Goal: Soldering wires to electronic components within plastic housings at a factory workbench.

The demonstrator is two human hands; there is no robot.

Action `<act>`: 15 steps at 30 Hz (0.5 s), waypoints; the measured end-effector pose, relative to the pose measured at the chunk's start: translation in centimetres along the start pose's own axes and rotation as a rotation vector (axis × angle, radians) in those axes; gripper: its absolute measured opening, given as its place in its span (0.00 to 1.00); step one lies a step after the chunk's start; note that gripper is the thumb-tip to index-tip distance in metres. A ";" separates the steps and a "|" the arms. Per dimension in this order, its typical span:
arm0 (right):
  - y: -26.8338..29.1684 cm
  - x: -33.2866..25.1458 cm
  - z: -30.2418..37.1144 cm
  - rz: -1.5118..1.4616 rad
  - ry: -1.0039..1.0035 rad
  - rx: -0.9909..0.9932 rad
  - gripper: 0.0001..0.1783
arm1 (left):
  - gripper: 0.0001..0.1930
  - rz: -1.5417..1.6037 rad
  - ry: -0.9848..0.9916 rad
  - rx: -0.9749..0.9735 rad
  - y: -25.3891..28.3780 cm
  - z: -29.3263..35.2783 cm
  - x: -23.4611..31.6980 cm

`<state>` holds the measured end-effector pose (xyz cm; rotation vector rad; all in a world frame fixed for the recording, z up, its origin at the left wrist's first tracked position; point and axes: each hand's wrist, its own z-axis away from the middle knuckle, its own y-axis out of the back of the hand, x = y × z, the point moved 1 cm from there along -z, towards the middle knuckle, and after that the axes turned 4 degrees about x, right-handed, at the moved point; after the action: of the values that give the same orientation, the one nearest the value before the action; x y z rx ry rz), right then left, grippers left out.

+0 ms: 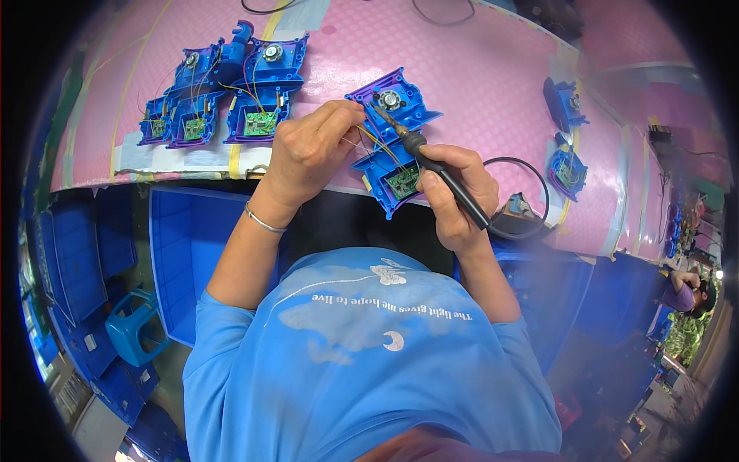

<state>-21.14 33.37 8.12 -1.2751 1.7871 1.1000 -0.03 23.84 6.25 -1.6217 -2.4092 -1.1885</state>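
In front of me on the pink table lies an open blue plastic housing point(419, 115), with a round metal speaker point(389, 99) in its far part and a green circuit board point(402, 183) in its near part. Thin coloured wires point(379, 142) run between them. My right hand point(460, 189) is closed round a soldering iron point(414, 143), whose tip slants to the far left over the housing beside the speaker. My left hand point(317, 146) is closed in a pinch at the housing's left edge, near the tip. A thin wire shows at its fingers; their exact grip is partly hidden.
Several similar blue housings point(265, 88) with boards and speakers sit at the left on the pink table point(493, 100). More blue parts point(568, 165) lie to the right, past the iron's looped black cable point(548, 192). Blue crates point(173, 254) and a stool point(132, 327) stand below; another person point(685, 292) is far right.
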 end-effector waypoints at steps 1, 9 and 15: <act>-0.1 0.0 -0.1 0.001 -0.001 0.003 0.16 | 0.09 0.004 -0.003 0.003 0.0 0.0 -0.1; -0.3 0.2 -0.1 -0.045 0.018 0.097 0.13 | 0.14 0.014 0.063 -0.034 0.3 -0.1 0.3; -0.2 0.4 -0.1 -0.046 0.024 0.101 0.13 | 0.14 -0.059 -0.033 -0.024 0.4 -0.3 0.5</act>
<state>-21.08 33.09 7.80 -1.2672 1.7987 0.9614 0.00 24.15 6.88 -1.5998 -2.4890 -1.2133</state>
